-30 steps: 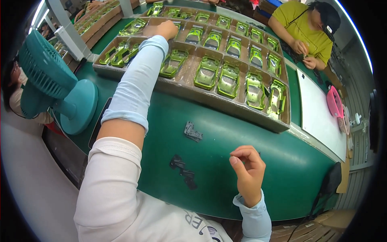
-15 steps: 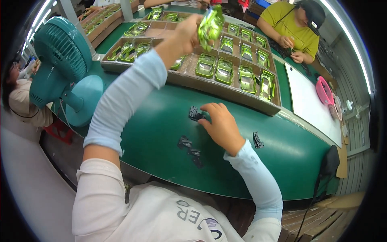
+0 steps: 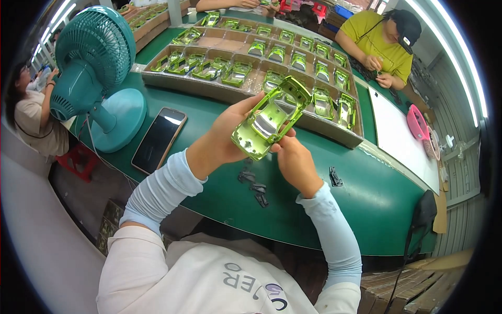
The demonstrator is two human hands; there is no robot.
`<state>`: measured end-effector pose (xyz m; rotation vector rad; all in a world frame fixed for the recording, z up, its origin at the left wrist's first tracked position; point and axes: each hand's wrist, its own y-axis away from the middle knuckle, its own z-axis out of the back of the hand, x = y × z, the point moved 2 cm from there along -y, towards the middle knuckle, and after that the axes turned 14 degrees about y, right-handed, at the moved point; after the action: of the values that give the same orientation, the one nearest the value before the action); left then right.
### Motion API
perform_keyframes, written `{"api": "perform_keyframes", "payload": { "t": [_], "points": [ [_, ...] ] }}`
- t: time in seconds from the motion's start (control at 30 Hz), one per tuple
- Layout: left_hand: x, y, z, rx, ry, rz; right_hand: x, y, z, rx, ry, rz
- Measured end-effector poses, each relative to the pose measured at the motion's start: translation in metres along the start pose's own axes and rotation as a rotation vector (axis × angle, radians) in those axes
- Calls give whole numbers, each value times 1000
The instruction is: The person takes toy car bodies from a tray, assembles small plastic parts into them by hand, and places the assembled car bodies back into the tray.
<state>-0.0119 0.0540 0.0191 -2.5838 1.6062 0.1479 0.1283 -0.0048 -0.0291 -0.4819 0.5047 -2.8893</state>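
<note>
A shiny green toy car body shell (image 3: 269, 123) is tilted up above the table, its hollow underside toward me. My left hand (image 3: 225, 133) grips it along its left side. My right hand (image 3: 295, 159) is closed at the shell's lower right edge, its fingertips partly behind the rim; whether a small part is also in them is hidden. Below the shell, several small black plastic parts (image 3: 254, 186) lie on the green table (image 3: 219, 201). Another black part (image 3: 335, 177) lies to the right of my right hand.
Beyond my hands stands a divided cardboard box (image 3: 209, 89) of green car shells. To the left are a phone (image 3: 159, 140) and a teal fan (image 3: 97, 78). A white board (image 3: 402, 133) and a pink basket (image 3: 417, 123) lie right. A co-worker (image 3: 374, 44) sits at far right.
My left hand has brought the green shell from above the box down toward me. My right hand has moved up from beside a black part to the shell. The phone has come into view.
</note>
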Motion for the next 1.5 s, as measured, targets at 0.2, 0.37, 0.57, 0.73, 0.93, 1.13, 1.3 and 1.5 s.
{"api": "perform_keyframes", "payload": {
  "t": [0.2,0.37,0.57,0.73,0.93,1.13,1.3,1.5],
  "points": [
    [3,6,20,95,-21,153,-37,21,9,248,-711,-204],
    [8,4,26,-9,-52,71,-31,22,35,129,-993,-401],
    [11,0,27,-219,-40,-38,-34,23,38,389,-956,-441],
    [15,0,28,-208,-74,-28,-35,25,37,326,-1029,-470],
    [17,1,35,-196,-40,-24,-42,29,20,373,-855,-470],
    [19,0,38,-242,-61,-52,-46,30,16,285,-555,-512],
    [16,-1,43,-275,-100,-74,-35,27,23,359,-278,-323],
    [18,0,35,-235,-35,-75,-45,26,32,137,-1011,-517]
  ]
}}
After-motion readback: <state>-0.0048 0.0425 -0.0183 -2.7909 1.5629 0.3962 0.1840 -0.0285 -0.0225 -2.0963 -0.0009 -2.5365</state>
